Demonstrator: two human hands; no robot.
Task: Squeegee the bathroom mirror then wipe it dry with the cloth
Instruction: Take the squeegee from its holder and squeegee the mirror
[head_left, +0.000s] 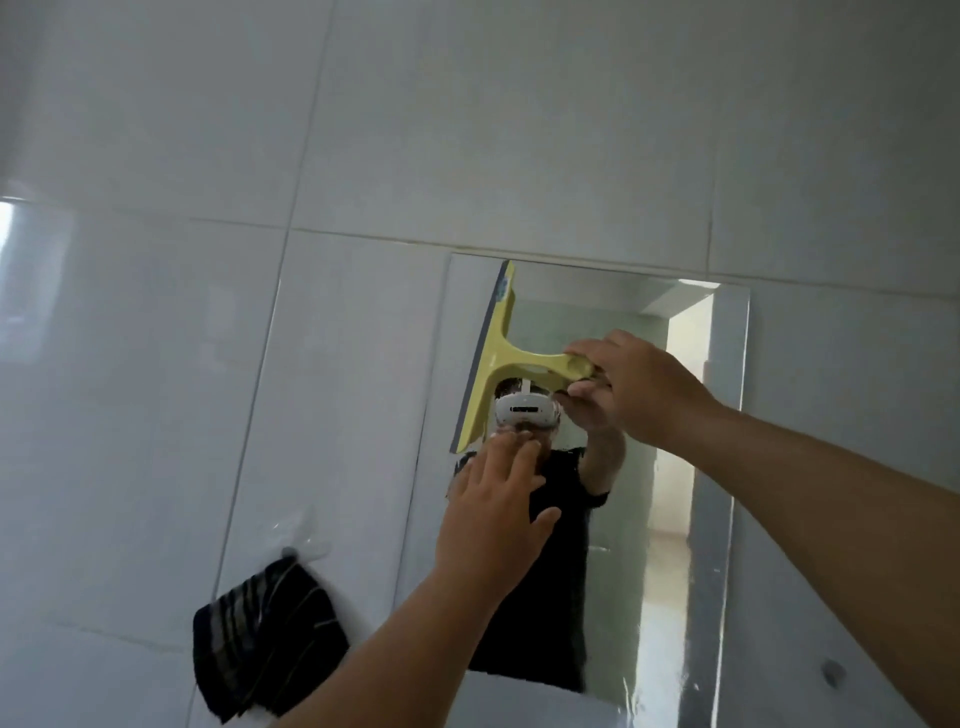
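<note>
A frameless mirror (675, 467) hangs on the white tiled wall. My right hand (634, 384) grips the handle of a yellow-green squeegee (493, 358), whose blade stands nearly upright against the mirror's upper left edge. My left hand (493, 519) is spread flat, fingers apart, on or just off the lower left part of the glass, holding nothing. A dark striped cloth (265, 644) hangs from a clear wall hook (296, 540) to the left of the mirror, below my left forearm.
Glossy white wall tiles (156, 364) surround the mirror. The mirror reflects a person in a black shirt and a lit doorway. A small dark fitting (832, 674) sits on the wall at the lower right.
</note>
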